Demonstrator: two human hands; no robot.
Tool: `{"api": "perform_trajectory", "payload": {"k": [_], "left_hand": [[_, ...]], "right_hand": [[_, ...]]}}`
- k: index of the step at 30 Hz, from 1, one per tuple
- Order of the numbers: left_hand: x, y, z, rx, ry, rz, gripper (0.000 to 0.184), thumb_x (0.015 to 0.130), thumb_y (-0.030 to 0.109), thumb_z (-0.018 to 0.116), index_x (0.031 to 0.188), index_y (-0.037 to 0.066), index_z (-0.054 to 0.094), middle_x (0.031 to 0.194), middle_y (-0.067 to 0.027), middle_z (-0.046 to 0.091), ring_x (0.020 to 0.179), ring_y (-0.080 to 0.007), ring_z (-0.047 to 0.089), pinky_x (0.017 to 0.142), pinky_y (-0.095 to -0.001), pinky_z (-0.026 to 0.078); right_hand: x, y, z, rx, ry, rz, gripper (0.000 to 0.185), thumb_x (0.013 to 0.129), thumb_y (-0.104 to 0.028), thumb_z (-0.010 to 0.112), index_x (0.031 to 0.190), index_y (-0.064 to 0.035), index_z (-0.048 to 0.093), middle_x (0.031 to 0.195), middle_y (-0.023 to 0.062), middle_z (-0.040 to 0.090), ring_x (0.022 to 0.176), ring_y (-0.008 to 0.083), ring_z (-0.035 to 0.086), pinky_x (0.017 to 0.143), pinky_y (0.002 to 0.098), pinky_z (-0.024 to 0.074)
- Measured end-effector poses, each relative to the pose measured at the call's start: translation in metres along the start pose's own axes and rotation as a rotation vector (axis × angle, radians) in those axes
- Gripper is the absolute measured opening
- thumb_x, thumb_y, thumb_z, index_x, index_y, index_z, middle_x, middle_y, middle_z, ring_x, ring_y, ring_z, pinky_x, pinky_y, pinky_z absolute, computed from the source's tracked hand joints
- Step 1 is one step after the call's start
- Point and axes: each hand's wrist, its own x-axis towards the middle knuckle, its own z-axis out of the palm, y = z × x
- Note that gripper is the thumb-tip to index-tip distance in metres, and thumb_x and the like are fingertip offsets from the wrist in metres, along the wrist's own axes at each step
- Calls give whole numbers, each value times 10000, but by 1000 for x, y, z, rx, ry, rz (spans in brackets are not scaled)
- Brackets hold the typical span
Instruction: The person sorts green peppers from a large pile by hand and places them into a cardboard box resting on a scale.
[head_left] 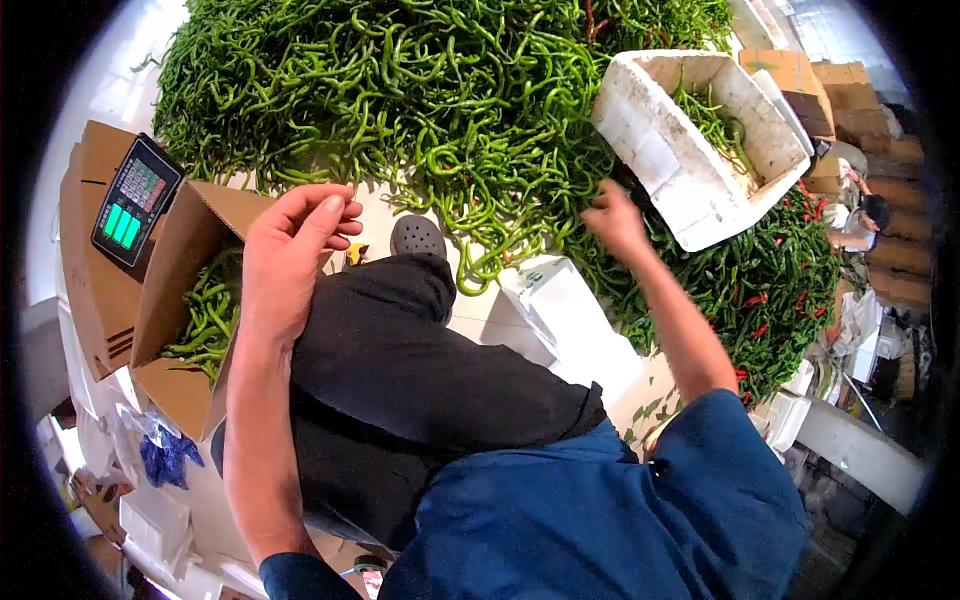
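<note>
A big heap of long green chili peppers (pixel 440 90) spreads over the floor before me. My left hand (pixel 290 250) is raised beside an open cardboard box (pixel 175 290), its fingers curled and thumb pressed against them. Anything pinched there is too small to make out. More green chili peppers (pixel 210 320) lie inside that box. Over the right edge of the heap, my right hand (pixel 615 222) is closed, with its fingertips partly hidden and slightly blurred. Near it stands a tilted white foam box (pixel 690 205) with a few green chili peppers inside.
A digital scale display (pixel 137 200) stands by the cardboard box. Darker peppers with some red ones (pixel 770 290) form another pile at right. A white foam piece (pixel 560 300) lies by my leg. Another person (pixel 860 225) is at far right, near cardboard boxes (pixel 790 85).
</note>
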Motion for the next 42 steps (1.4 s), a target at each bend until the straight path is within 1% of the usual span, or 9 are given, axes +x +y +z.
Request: {"api": "perform_trajectory", "payload": {"k": [1, 3, 10, 13, 18, 22, 31, 36, 42], "left_hand": [[1, 0, 0, 1, 3, -8, 230, 983, 171, 615, 1114, -9, 675, 980, -87, 709, 864, -127, 656, 768, -241, 499], [0, 2, 0, 38, 20, -29, 231, 983, 168, 616, 1117, -11, 673, 981, -87, 709, 862, -126, 655, 769, -239, 499], [12, 4, -2, 68, 34, -99, 259, 987, 167, 587, 1138, -31, 657, 995, -103, 704, 870, -142, 659, 789, -250, 507], [20, 6, 3, 61, 3, -133, 236, 990, 169, 609, 1127, -13, 670, 984, -84, 707, 869, -122, 651, 776, -241, 498], [34, 8, 10, 94, -58, -178, 255, 994, 172, 585, 1139, -25, 656, 993, -98, 702, 880, -132, 651, 789, -246, 500], [39, 11, 19, 112, -102, -176, 262, 997, 161, 560, 1140, -41, 645, 990, -110, 696, 878, -144, 650, 797, -252, 502], [43, 15, 25, 112, -107, -184, 258, 998, 159, 556, 1127, -44, 649, 979, -112, 694, 867, -146, 650, 792, -254, 501], [42, 13, 23, 106, -104, -172, 258, 1001, 160, 553, 1124, -42, 654, 978, -110, 695, 864, -145, 649, 786, -254, 500], [40, 12, 20, 91, -103, -159, 261, 999, 157, 550, 1125, -44, 658, 974, -106, 696, 869, -137, 646, 781, -248, 494]], "right_hand": [[-1, 3, 41, -78, -128, -90, 703, 806, -224, 705, 1409, -17, 410, 1311, 235, 588, 1188, 370, 596, 969, 443, 495], [-6, 7, 108, -254, -271, -183, 738, 809, -232, 702, 1434, -28, 366, 1341, 248, 552, 1192, 404, 574, 970, 467, 489], [22, -2, 207, -289, -278, -118, 670, 791, -297, 740, 1280, 26, 415, 1190, 296, 559, 1089, 455, 582, 928, 498, 496], [38, -15, 220, -278, -246, -15, 659, 775, -236, 728, 1290, 32, 416, 1220, 280, 548, 1093, 444, 576, 922, 513, 489], [42, -18, 225, -605, -153, -515, 655, 771, -103, 644, 1390, -98, 431, 1396, 205, 460, 1284, 399, 445, 994, 564, 407], [60, -23, 231, -686, -249, -484, 728, 803, -91, 614, 1478, -167, 352, 1526, 220, 315, 1383, 436, 338, 1048, 627, 353], [66, -10, 235, -651, -199, -390, 652, 833, -98, 616, 1442, -217, 416, 1484, 226, 355, 1330, 413, 407, 974, 606, 421], [72, -37, 217, -641, -404, -277, 845, 709, -285, 789, 1457, -224, 401, 1386, 209, 410, 1263, 399, 453, 999, 579, 428], [64, -19, 241, -730, -276, -358, 981, 620, -376, 870, 1450, -200, 379, 1355, 194, 430, 1247, 402, 452, 1030, 603, 387]]}}
